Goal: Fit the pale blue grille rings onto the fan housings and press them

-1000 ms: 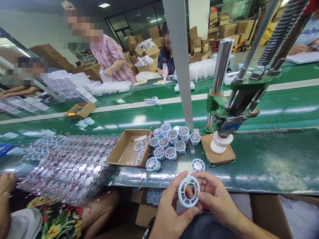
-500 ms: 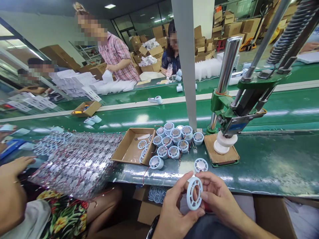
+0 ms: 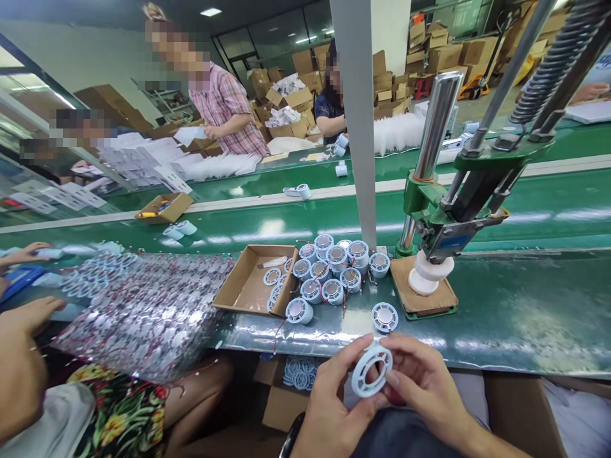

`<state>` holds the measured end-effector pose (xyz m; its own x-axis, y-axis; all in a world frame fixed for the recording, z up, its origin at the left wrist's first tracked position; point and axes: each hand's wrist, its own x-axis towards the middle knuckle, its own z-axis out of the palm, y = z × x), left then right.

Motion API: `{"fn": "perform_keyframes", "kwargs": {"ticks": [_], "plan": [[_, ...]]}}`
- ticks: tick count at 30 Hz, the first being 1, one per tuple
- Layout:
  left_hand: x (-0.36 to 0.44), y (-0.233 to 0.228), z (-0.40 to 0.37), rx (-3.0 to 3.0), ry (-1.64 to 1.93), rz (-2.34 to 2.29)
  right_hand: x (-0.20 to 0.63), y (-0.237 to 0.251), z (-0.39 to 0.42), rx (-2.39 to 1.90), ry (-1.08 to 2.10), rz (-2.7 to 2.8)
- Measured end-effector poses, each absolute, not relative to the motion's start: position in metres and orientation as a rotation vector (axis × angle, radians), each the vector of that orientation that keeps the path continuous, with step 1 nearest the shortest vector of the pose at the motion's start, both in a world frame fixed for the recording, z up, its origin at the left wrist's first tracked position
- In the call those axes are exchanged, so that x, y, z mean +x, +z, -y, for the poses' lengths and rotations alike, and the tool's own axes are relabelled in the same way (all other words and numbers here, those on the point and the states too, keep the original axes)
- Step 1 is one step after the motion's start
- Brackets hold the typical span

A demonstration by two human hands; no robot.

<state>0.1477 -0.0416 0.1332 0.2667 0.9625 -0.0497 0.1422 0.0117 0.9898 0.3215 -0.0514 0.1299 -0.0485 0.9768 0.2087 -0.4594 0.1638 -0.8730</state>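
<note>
ring: a pale spoked plastic ring [image 3: 372,370] sits between both hands, just off the near edge of the green tabletop [image 3: 501,318], tilted so its open face looks up at the wearer, likely so the spokes can be looked over.
left hand: left hand [image 3: 334,397] has its grip pinching the ring's lower left rim, thumb under, fingers curled above, steadying it from that side.
right hand: right hand [image 3: 420,381] has its grip pinching the right rim, fingertips pressed to the edge, so the middle stays uncovered.
finished pieces: a cluster of round capped units [image 3: 334,270] with red wires stands bunched by the cardboard tray [image 3: 248,286], within easy reach; one lone unit [image 3: 384,317] lies just beyond the ring.
press: a green hand press [image 3: 443,210] stands to the right on a wooden pad [image 3: 424,299], its white head resting low on the pad.
neighbour: someone's hand [image 3: 23,318] rests by a heap of wired parts [image 3: 143,312] at left.
</note>
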Motion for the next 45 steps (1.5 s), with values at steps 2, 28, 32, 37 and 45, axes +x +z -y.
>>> {"fn": "perform_keyframes", "kwargs": {"ticks": [2,28,32,37,45], "plan": [[0.147,0.133,0.04,1.394,0.919,-1.108,0.322,0.13,0.056,-0.793,1.0,1.181],[0.161,0.16,0.035,0.963,0.918,-0.954,0.314,0.136,0.054,-0.524,1.557,0.723],[0.161,0.161,0.034,0.961,0.907,-0.974,0.314,0.134,0.054,-0.534,1.61,0.707],[0.161,0.161,0.034,0.973,0.91,-0.982,0.313,0.132,0.055,-0.548,1.624,0.704],[0.163,0.161,0.041,1.067,0.973,-1.063,0.315,0.132,0.054,-0.568,1.617,0.726]]}}
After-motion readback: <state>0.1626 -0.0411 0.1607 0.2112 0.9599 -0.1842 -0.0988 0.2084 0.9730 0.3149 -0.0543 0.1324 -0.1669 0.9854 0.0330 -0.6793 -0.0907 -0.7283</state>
